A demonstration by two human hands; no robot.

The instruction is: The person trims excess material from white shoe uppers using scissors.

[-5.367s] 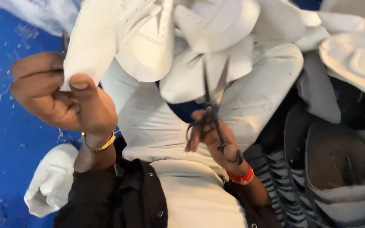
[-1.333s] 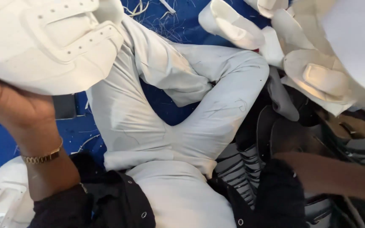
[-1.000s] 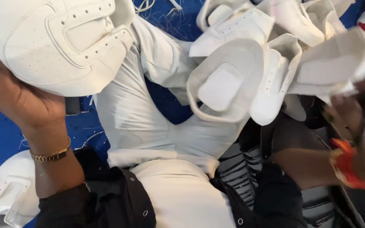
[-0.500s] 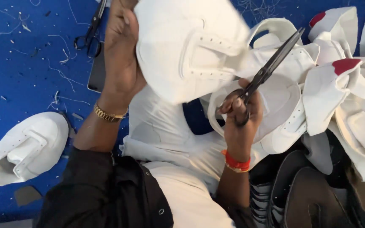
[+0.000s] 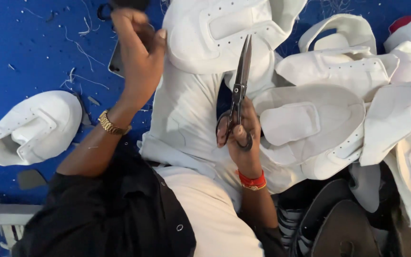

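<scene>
Two hands work over a lap in white trousers [image 5: 186, 119], seen from above. The left hand [image 5: 136, 50] is clamped on the edge of a white shoe upper [image 5: 224, 33], raised at the top of the view; its fingers are partly hidden behind the upper, and the upper's far side is cut off by the frame edge. The right hand [image 5: 239, 138] is closed through the handles of a pair of scissors [image 5: 239, 90], blades together and pointing upward, their tips lying over the lower edge of the held upper; whether they touch it cannot be told. A gold watch [image 5: 112, 124] sits on the left wrist, a red band [image 5: 252, 181] on the right.

To the right lies a pile of white uppers [image 5: 329, 119], overlapping, two with red patches, several cut off at the frame edge. One more upper [image 5: 34, 128] lies apart on the blue tabletop [image 5: 20, 52], among thread scraps. A dark object behind the left hand is mostly hidden and cannot be identified. Dark soles [image 5: 338, 223] fill the lower right, blurred.
</scene>
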